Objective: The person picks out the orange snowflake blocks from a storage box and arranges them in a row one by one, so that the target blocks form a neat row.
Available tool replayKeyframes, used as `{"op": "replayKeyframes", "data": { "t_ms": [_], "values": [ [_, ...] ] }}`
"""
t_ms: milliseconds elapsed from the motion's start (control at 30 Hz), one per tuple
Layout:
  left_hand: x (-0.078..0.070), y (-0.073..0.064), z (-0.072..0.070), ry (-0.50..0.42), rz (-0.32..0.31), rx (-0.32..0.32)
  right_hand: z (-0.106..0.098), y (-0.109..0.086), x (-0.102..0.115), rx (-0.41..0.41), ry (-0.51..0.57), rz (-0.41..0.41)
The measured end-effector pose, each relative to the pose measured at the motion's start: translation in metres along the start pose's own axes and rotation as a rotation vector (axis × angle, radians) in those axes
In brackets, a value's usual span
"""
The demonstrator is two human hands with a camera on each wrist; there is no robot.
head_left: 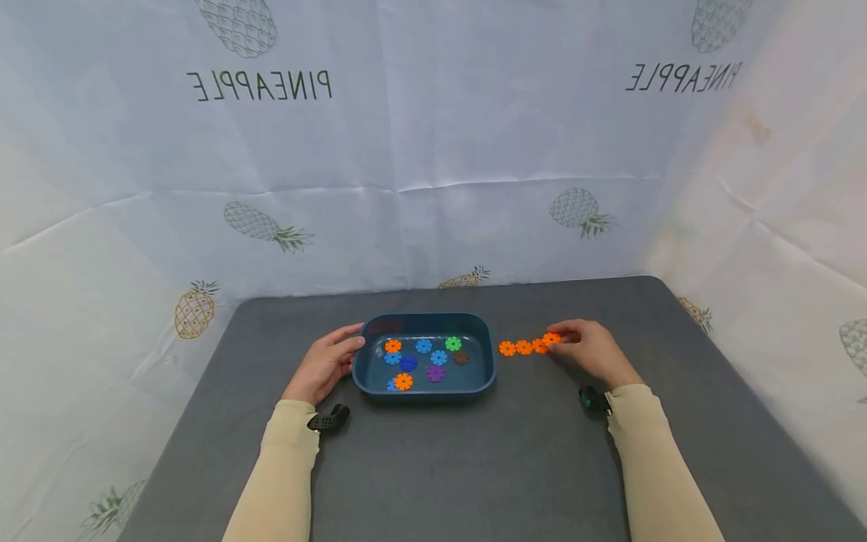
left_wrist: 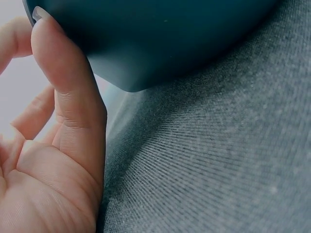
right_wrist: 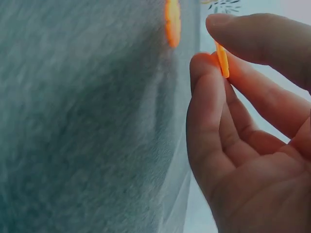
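Observation:
A dark blue plastic tray [head_left: 424, 395] holds several notched snowflake discs in orange, blue, green, purple and brown. My left hand [head_left: 330, 363] grips the tray's left end. In the left wrist view, its thumb [left_wrist: 63, 63] lies against the tray wall [left_wrist: 160, 43] near the rim. On the right, my right hand [head_left: 591, 350] pinches an orange snowflake disc [right_wrist: 222, 60] between thumb and fingers. That disc is above the table at the right end of a row of orange discs [head_left: 524, 347], overlapping the last one in the head view.
The grey table [head_left: 460, 474] carries the tray and the row of discs. Behind it and along both sides hangs a white pineapple-print cloth [head_left: 433, 135]. Dark wrist devices [head_left: 330, 418] sit at both sleeve cuffs.

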State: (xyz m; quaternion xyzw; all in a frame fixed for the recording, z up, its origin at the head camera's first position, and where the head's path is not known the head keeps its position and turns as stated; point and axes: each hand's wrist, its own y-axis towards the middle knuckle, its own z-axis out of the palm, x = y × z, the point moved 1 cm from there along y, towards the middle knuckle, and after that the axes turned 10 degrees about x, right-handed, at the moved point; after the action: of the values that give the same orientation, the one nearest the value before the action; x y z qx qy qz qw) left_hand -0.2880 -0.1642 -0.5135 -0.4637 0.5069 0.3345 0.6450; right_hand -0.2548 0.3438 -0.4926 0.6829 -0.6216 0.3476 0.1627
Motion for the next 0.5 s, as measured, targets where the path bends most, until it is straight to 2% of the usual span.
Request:
{"op": "replayKeyframes", "data": {
  "t_ms": [200, 500],
  "values": [
    [-0.0001, 0.0007, -0.0009, -0.001, 0.005, 0.008, 0.0005, 0.0029, -0.0048, -0.007, -0.062, 0.019],
    [-0.001, 0.0016, -0.002, -0.001, 0.019, 0.041, 0.0017, 0.0084, -0.0086, -0.009, -0.096, 0.036]
  ]
}}
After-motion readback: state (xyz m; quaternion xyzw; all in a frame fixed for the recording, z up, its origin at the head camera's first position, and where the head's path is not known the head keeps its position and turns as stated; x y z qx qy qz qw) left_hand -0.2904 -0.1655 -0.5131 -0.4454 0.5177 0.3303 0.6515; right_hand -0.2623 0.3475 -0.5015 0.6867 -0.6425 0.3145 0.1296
